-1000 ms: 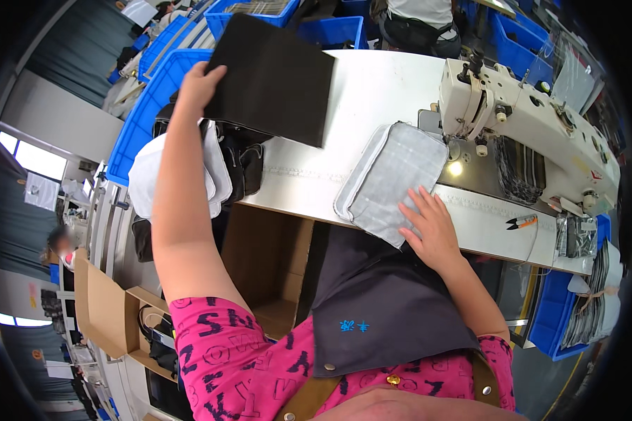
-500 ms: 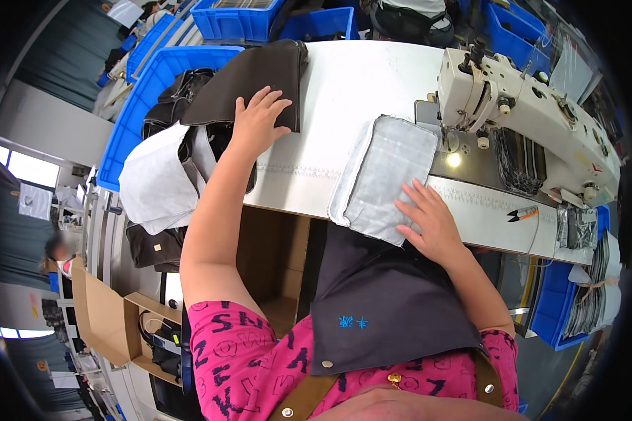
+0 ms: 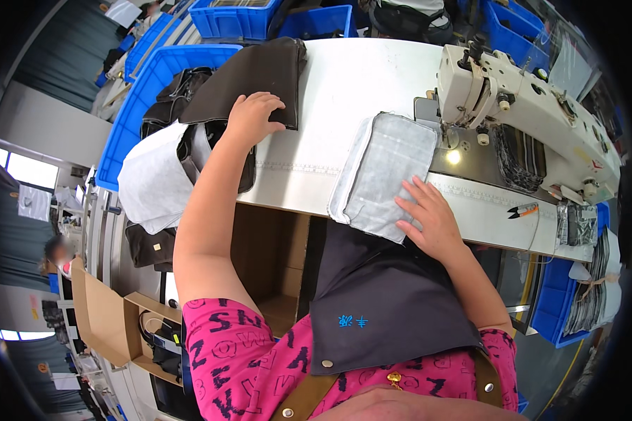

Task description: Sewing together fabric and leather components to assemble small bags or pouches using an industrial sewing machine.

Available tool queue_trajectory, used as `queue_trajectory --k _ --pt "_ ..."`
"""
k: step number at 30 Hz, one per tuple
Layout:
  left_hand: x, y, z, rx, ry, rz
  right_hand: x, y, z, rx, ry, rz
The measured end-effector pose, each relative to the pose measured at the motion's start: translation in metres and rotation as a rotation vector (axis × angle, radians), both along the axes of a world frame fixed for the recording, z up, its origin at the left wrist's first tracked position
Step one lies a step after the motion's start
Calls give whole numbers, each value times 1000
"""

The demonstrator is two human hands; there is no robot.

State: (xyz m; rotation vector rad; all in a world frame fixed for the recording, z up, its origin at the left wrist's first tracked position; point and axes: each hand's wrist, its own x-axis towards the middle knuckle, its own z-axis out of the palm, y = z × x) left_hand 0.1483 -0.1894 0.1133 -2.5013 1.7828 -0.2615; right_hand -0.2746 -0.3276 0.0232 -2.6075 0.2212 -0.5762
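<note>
My left hand (image 3: pixel 254 119) rests on the lower part of a dark brown fabric piece (image 3: pixel 263 77) at the table's left. Its fingers are bent and close together, with the thumb apart from them. My right hand (image 3: pixel 430 221) lies with spread fingers on the lower right edge of a pale grey, rounded rectangular fabric piece (image 3: pixel 392 165). That layered piece lies near the table's front edge, left of the sewing machine's (image 3: pixel 534 105) needle area. Beside my left forearm, a white-faced fabric piece (image 3: pixel 156 179) drapes over the table's left side among more dark pieces.
A blue bin (image 3: pixel 130 116) with dark pieces stands at the left. Stacked dark pieces (image 3: pixel 519 160) sit under the machine's arm. Pens (image 3: pixel 523 210) lie on the table's right front. Below are a cardboard box (image 3: pixel 105 316) and a blue crate (image 3: pixel 555 298) at right.
My left hand's fingers have drawn in from a spread pose, and the hand has shifted slightly left on the brown piece. My right hand stays on the grey piece.
</note>
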Motion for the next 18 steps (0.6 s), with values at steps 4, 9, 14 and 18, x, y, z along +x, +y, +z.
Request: queue_trajectory --k 4,9,14,18 --pt "-5 -4 11 -50 151 19 0 0 0 10 -3 -5" --pt "-9 -10 27 -7 386 211 0 0 0 11 -1 -6" --pt "-6 -9 29 -16 279 90 0 0 1 7 0 -5" --pt "0 -9 25 -1 271 54 0 1 0 11 1 -11"
